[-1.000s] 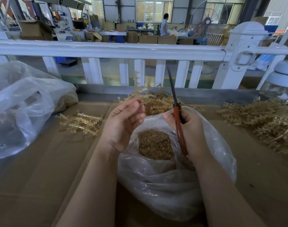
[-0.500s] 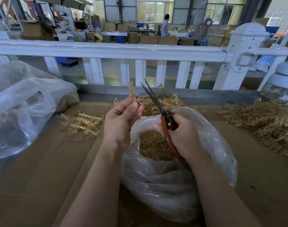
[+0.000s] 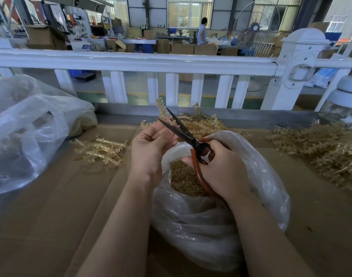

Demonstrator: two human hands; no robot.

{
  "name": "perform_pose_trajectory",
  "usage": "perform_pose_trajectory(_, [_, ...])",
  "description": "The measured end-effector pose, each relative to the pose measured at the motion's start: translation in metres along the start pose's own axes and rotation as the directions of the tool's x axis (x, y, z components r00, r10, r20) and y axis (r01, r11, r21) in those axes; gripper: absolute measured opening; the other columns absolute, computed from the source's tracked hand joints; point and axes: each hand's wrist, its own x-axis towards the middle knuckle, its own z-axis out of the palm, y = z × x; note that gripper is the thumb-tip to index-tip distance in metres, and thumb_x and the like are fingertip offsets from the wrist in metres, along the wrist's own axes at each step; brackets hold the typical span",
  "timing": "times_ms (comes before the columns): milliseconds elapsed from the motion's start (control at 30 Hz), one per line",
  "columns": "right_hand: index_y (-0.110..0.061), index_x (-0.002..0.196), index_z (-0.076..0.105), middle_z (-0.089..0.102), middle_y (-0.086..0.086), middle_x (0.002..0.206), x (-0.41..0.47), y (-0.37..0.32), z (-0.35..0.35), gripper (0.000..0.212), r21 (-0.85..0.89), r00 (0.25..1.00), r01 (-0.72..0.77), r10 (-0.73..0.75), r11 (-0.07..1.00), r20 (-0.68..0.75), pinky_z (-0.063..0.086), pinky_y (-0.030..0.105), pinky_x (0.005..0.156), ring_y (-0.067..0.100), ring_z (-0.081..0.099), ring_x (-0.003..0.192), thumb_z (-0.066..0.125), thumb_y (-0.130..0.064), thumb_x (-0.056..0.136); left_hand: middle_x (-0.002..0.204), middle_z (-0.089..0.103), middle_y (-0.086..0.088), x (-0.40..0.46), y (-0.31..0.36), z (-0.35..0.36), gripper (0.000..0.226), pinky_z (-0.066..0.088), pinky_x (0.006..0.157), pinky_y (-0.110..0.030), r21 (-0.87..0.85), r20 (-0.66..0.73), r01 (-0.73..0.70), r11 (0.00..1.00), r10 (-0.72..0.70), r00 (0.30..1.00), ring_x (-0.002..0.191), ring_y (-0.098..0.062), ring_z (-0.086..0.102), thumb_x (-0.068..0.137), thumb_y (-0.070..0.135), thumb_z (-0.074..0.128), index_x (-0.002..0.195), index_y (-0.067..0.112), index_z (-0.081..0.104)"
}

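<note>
Head view: left hand [image 3: 151, 148] pinches a pale yellow plastic sprue strip [image 3: 160, 105] above the clear plastic bag [image 3: 267, 176], right hand [image 3: 221, 168] grips red-handled black scissors [image 3: 180, 129], blades parted beside those fingertips; a misjudged snip risks a nicked finger

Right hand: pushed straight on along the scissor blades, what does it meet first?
Likely the amber plastic sprig pinched by the left hand, lying between the open blades of the red-handled black scissors; depth unclear.
</note>
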Motion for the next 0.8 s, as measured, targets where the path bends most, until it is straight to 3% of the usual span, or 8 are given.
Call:
perform_pose_trajectory(200, [-0.028,0.101,0.067,0.061,-0.022,0.085,-0.0013,-0.0018,-0.0002,0.061,-0.043,0.999,0.008,-0.009,0.999,-0.034,0.052,0.022,0.073,0.003,0.062,0.081,0.058,-0.080,0.071,0.083,0.076,-0.002,0.0001,-0.0010,-0.0008,0.022,0.057,0.071,-0.019,-0.009,0.004,-0.003,1.000,0.003,1.000,0.073,-0.010,0.071,0.084,-0.001,0.065,0.106,0.000,0.067])
perform_pose_trajectory(567, [-0.025,0.105,0.071,0.073,-0.015,0.091,-0.0003,-0.0032,-0.0006,0.075,-0.020,1.000,-0.014,0.014,1.000,0.006,0.057,0.026,0.076,0.005,0.066,0.084,0.051,-0.087,0.066,0.085,0.076,-0.004,0.0009,-0.0014,-0.0017,0.024,0.057,0.070,-0.019,-0.022,0.012,0.009,1.000,-0.009,1.000,0.074,-0.010,0.072,0.087,-0.004,0.063,0.111,-0.002,0.066])
perform_pose_trajectory(800, [-0.023,0.097,0.071,0.071,-0.015,0.085,-0.0001,-0.0038,-0.0001,0.081,-0.023,1.000,-0.014,0.014,1.000,0.002,0.057,0.026,0.072,0.005,0.065,0.077,0.044,-0.091,0.063,0.087,0.077,-0.007,0.0012,-0.0007,-0.0027,0.039,0.057,0.070,-0.019,-0.025,0.000,0.008,1.000,-0.008,1.000,0.074,-0.012,0.072,0.072,0.008,0.072,0.110,0.000,0.067])
